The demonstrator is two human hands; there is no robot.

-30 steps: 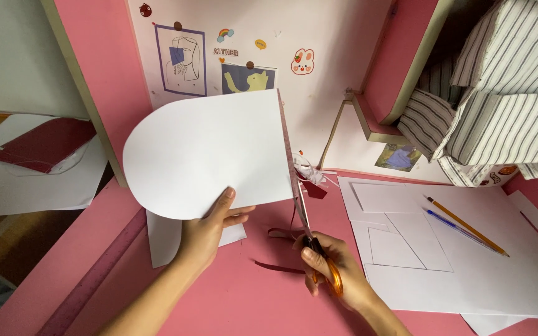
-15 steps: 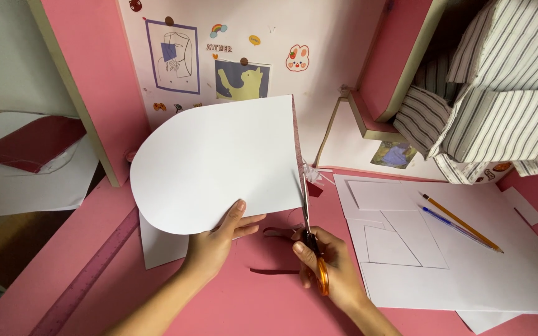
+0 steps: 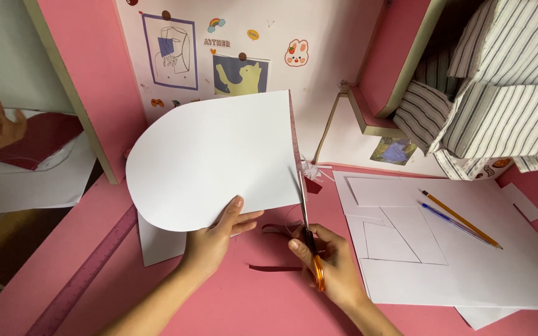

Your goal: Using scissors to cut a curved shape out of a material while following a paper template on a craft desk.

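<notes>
Pinching the white card [image 3: 213, 158] at its lower edge, left hand [image 3: 216, 239] holds it upright above the pink desk [image 3: 219, 305]. Right hand [image 3: 331, 267] grips orange-handled scissors [image 3: 306, 224], blades at the card's right edge. Best: long, steady strokes along the edge.

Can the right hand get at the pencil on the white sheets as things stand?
Probably yes. The pencil lies in the open on the white sheets, nothing between. But the right hand is busy with the scissors, so it would need to drop those first.

White paper [image 3: 213, 162], orange-handled scissors [image 3: 311, 249], pink desk [image 3: 231, 298], grey-striped fabric [image 3: 505, 106], purple ruler [image 3: 85, 274].
</notes>
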